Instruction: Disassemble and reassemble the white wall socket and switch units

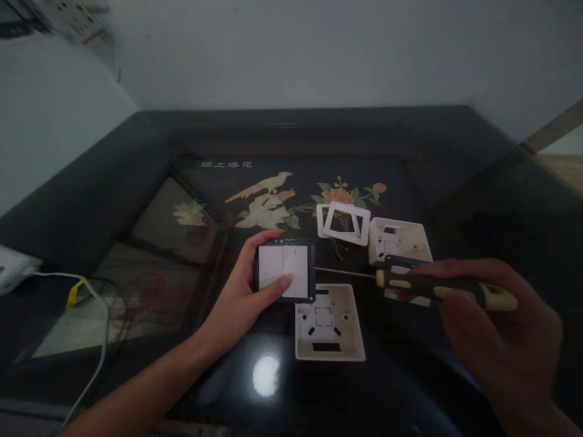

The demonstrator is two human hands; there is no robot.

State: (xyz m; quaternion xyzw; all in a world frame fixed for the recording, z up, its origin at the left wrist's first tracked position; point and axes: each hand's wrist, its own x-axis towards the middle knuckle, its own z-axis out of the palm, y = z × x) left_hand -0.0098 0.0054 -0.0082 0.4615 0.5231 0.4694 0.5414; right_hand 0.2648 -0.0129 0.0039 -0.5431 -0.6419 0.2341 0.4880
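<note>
My left hand [243, 291] grips a wall switch [285, 269] with white rocker plates in a dark frame, thumb across its front. My right hand [496, 321] is closed round a black and yellow screwdriver [437, 288]. Its thin shaft points left, and the tip touches the right edge of the switch. A white mounting box [328, 321] lies open side up just below the switch.
A second white mounting box [398, 240] and two white frames [344, 221] lie beyond on the dark glass-topped table [410, 152] with bird and flower inlay. A white cable with a yellow clip [75, 291] runs along the left side from a white object [11, 267].
</note>
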